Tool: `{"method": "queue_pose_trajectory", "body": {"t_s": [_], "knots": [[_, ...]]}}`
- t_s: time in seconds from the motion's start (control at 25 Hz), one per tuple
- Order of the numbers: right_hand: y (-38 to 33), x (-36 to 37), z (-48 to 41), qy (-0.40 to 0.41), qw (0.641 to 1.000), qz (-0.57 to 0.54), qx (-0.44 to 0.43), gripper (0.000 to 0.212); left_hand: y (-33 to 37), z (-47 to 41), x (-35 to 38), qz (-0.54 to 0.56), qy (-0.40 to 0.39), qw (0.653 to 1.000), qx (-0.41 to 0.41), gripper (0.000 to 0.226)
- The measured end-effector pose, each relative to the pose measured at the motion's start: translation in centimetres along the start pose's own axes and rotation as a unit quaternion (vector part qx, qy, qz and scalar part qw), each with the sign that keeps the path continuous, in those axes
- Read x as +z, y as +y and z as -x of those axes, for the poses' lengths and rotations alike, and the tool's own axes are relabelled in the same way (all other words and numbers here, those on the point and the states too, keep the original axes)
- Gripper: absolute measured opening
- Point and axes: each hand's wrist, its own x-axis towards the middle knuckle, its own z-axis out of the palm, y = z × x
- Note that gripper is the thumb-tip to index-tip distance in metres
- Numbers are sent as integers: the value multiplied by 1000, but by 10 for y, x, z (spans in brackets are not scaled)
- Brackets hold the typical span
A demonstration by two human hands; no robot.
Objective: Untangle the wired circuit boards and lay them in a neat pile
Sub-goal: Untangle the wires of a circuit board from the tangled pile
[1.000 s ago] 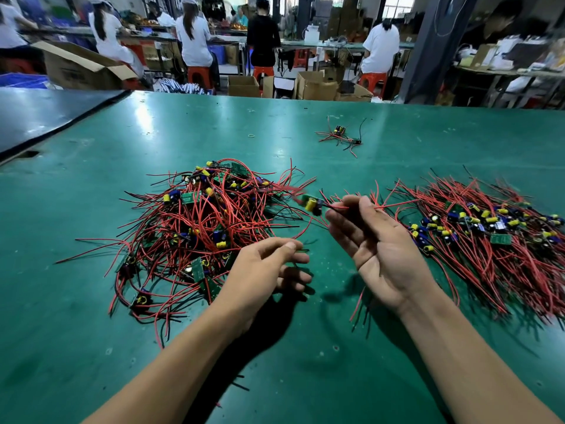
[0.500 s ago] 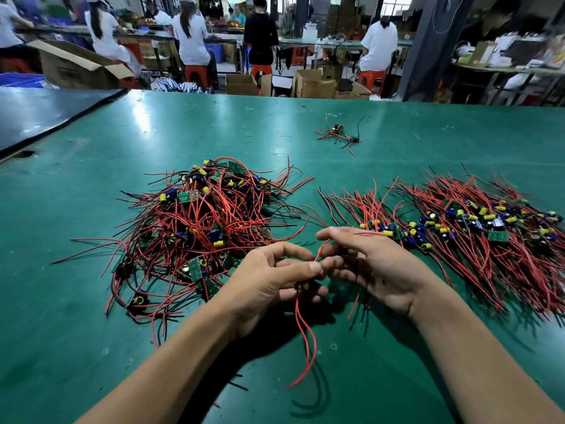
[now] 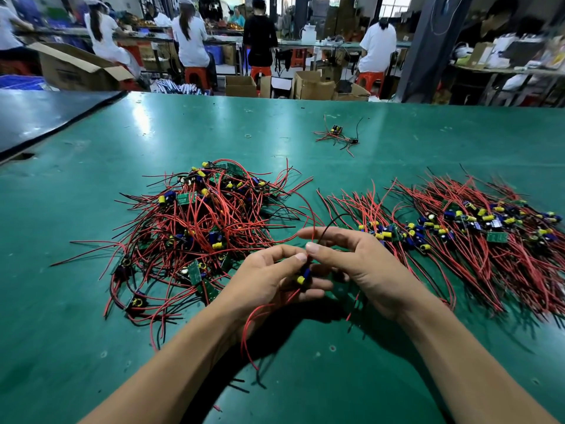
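Note:
A tangled heap of small green circuit boards with red and black wires (image 3: 201,231) lies left of centre on the green table (image 3: 91,347). To the right spreads the neat pile of boards (image 3: 477,234), wires combed toward me. Between the two, my left hand (image 3: 269,280) grips one wired board (image 3: 303,276) with a yellow and blue capacitor; its red wires droop toward me. My right hand (image 3: 357,264) pinches that board's wires just above it, a black and a red wire arching up past the fingers.
A stray wired board (image 3: 336,134) lies alone farther back on the table. A darker table (image 3: 46,114) adjoins at the far left. Beyond the far edge stand cardboard boxes (image 3: 315,85), orange stools and several seated workers.
The right hand laid a board on the neat pile, then came back to meet the left hand. Both now hold a new board, lifted slightly, its wires pulled up.

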Motion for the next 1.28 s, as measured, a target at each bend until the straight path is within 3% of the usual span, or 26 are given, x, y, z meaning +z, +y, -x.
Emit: {"method": "queue_pose_trajectory", "body": {"t_s": [0.24, 0.44, 0.6, 0.8, 1.12, 1.28], "knots": [[2, 5, -2, 51, 998, 24, -14, 21, 1, 3, -2, -58, -17, 998, -12, 28], [4, 10, -4, 99, 995, 7, 10, 34, 0, 4, 0, -96, 5, 995, 9, 7], [5, 15, -3, 85, 996, 9, 20, 32, 0, 4, 1, -87, 31, 996, 13, 7], [7, 11, -1, 66, 994, 82, -35, 16, -1, 2, 0, -82, 40, 996, 9, 19], [8, 11, -7, 99, 992, -77, 27, 39, 3, 2, 0, -73, 34, 997, -3, 15], [8, 12, -8, 117, 993, -32, 12, 36, -3, 4, 3, -126, 34, 991, 35, 11]]}}
